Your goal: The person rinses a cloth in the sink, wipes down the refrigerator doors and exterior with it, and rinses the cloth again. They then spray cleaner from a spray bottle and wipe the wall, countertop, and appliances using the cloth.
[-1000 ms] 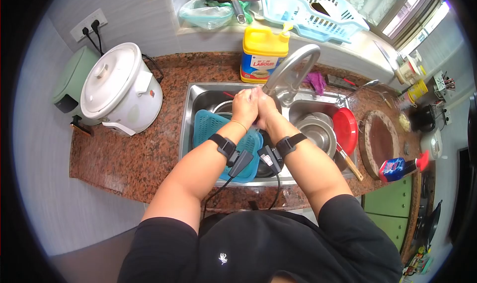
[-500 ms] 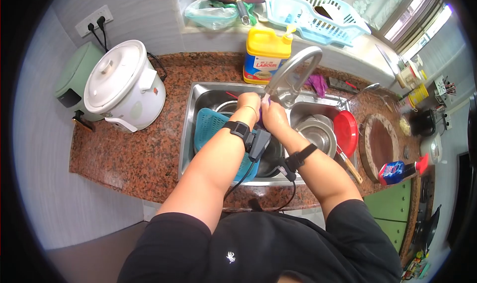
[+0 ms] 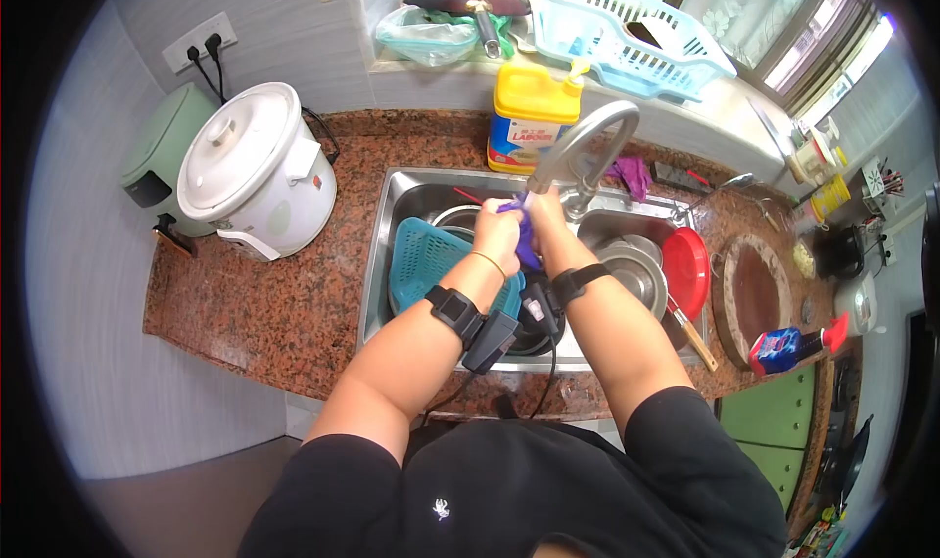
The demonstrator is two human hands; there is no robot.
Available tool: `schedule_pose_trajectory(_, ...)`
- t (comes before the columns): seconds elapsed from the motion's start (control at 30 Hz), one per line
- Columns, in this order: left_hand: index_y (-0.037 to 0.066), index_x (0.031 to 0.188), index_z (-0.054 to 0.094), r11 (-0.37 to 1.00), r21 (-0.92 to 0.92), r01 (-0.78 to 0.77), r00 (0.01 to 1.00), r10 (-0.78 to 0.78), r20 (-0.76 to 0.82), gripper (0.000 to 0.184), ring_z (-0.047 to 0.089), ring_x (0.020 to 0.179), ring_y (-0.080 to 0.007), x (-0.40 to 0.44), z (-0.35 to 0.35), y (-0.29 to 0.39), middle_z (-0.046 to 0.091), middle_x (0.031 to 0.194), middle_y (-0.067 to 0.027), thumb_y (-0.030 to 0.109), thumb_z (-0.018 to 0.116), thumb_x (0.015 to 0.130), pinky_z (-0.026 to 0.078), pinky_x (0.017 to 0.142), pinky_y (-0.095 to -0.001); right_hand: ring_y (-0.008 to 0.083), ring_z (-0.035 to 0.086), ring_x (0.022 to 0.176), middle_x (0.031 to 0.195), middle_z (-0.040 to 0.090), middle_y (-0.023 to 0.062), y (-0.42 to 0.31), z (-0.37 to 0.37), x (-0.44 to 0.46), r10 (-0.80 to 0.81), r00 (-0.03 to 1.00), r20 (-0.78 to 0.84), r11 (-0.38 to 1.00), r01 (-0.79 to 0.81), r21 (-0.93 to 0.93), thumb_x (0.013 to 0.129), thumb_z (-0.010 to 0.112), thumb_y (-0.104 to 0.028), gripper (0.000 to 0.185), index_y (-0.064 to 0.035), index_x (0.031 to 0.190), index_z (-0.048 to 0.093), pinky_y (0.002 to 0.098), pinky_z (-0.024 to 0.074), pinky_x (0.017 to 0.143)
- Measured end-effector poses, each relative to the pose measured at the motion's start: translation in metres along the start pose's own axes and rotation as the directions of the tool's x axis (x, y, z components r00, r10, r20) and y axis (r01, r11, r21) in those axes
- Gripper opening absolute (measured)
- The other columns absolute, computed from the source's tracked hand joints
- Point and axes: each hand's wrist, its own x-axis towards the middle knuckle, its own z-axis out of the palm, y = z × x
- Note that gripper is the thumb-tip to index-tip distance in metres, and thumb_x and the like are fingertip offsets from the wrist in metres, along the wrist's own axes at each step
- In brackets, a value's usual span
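Note:
Over the left basin of the steel sink (image 3: 377, 264), my left hand (image 3: 496, 235) and my right hand (image 3: 546, 215) are closed on a purple cloth (image 3: 527, 243), close together under the curved faucet (image 3: 587, 127). Part of the cloth is bunched between them and hidden by the fingers. Beneath and left of my hands lies a teal plastic basket (image 3: 423, 250). Metal cookware in that basin is partly covered by my arms. The right basin holds a metal pan (image 3: 636, 279) with a wooden handle and a red plastic bowl (image 3: 687, 269).
A yellow detergent jug (image 3: 534, 113) stands behind the sink, with a crumpled magenta cloth (image 3: 632, 176) to its right. The white cooker (image 3: 264, 176) is on the left counter. At right are a round wooden board (image 3: 756, 289) and a blue spray bottle (image 3: 778, 349).
My hands have shifted slightly down, and my wrists have turned. More of the purple cloth now shows between them. The whole view has moved a little.

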Motion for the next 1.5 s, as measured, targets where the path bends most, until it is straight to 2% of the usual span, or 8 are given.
schedule_pose_trajectory(0.1,0.004,0.086,0.053,0.987,-0.156,-0.036,0.997,0.047,0.067,0.018,0.058,0.068,-0.0201,0.019,-0.004,0.0,0.057,0.079,-0.0072,0.022,0.054,0.083,0.049,0.061,-0.0349,0.0225,0.06,0.068,0.082,0.062,0.0134,-0.007,-0.003,-0.006,0.336,0.871,0.36,0.833,-0.453,0.318,0.088,0.049,-0.032,0.033,0.0,0.092,0.057,0.0367,0.0463,0.058)
schedule_pose_trajectory(0.37,0.008,0.1,0.052,0.985,-0.048,-0.166,0.986,0.167,0.014,0.035,0.056,0.088,-0.025,0.027,0.011,-0.027,0.057,0.095,-0.01,0.04,0.044,0.091,0.047,0.072,-0.0445,0.0165,0.056,0.065,0.07,0.062,0.0125,0.002,0.005,0.007,0.045,0.988,0.145,0.801,-0.122,0.586,0.08,0.059,-0.022,0.02,-0.002,0.079,0.059,0.0334,0.046,0.057)
schedule_pose_trajectory(0.47,0.006,0.114,0.049,0.964,-0.192,0.183,0.982,-0.169,0.089,0.028,0.053,0.096,-0.0216,0.039,-0.011,0.018,0.055,0.106,-0.0094,0.024,0.044,0.093,0.046,0.08,-0.0362,0.0131,0.055,0.064,0.067,0.057,0.006,0.006,0.023,-0.013,-0.043,0.997,0.071,0.991,0.033,0.13,0.08,0.056,-0.018,0.013,-0.0048,0.079,0.055,0.0329,0.0451,0.056)
schedule_pose_trajectory(0.7,0.006,0.112,0.047,0.99,0.105,-0.093,0.991,0.102,-0.084,0.024,0.053,0.093,-0.0207,0.024,0.011,0.005,0.055,0.101,-0.0094,0.016,0.047,0.091,0.047,0.078,-0.0388,0.0178,0.058,0.065,0.071,0.061,0.0113,0.029,0.013,0.011,0.1,0.943,0.316,0.894,-0.224,0.387,0.084,0.051,-0.021,0.022,-0.0006,0.086,0.06,0.0356,0.0464,0.059)
schedule_pose_trajectory(0.83,0.005,0.11,0.048,0.963,0.269,0.038,0.996,-0.058,0.068,0.024,0.058,0.071,-0.0192,0.037,0.011,0.009,0.057,0.086,-0.0093,0.004,0.044,0.087,0.05,0.063,-0.0339,0.0276,0.062,0.074,0.08,0.064,0.0187,0.019,-0.033,0.02,-0.297,0.951,0.088,0.865,0.307,-0.396,0.082,0.047,-0.015,0.022,-0.0004,0.089,0.062,0.0378,0.0463,0.066)
schedule_pose_trajectory(1.1,0.003,0.092,0.056,0.89,0.451,-0.058,0.997,0.029,0.071,0.011,0.052,0.06,-0.0143,0.024,0.01,-0.004,0.055,0.074,-0.0041,0.004,0.051,0.082,0.045,0.052,-0.0307,0.0293,0.06,0.094,0.103,0.061,0.0202,0.08,-0.022,0.107,-0.13,0.904,0.407,0.864,0.305,-0.401,0.078,0.05,-0.006,0.042,-0.0065,0.12,0.052,0.0372,0.0467,0.077)
schedule_pose_trajectory(1.37,0.001,0.09,0.06,0.99,-0.098,0.098,0.981,-0.079,0.176,0.018,0.055,0.073,-0.014,-0.005,-0.001,0.038,0.059,0.08,-0.0058,0.009,0.051,0.077,0.046,0.067,-0.0295,0.0181,0.059,0.094,0.099,0.063,0.0049,0.032,-0.048,0.022,0.167,0.756,0.632,0.633,-0.574,0.519,0.09,0.048,-0.038,0.038,-0.01,0.115,0.055,0.0339,0.046,0.083)
schedule_pose_trajectory(1.5,0.006,0.108,0.051,0.979,-0.047,-0.2,0.975,0.204,0.093,0.03,0.055,0.089,-0.0177,0.031,-0.003,-0.017,0.056,0.1,-0.0089,0.026,0.051,0.086,0.045,0.08,-0.0315,0.0176,0.059,0.093,0.105,0.06,0.0043,0.021,-0.019,-0.027,0.118,0.924,0.363,0.4,-0.379,0.835,0.09,0.051,-0.031,0.033,-0.0077,0.114,0.051,0.0331,0.0468,0.083)
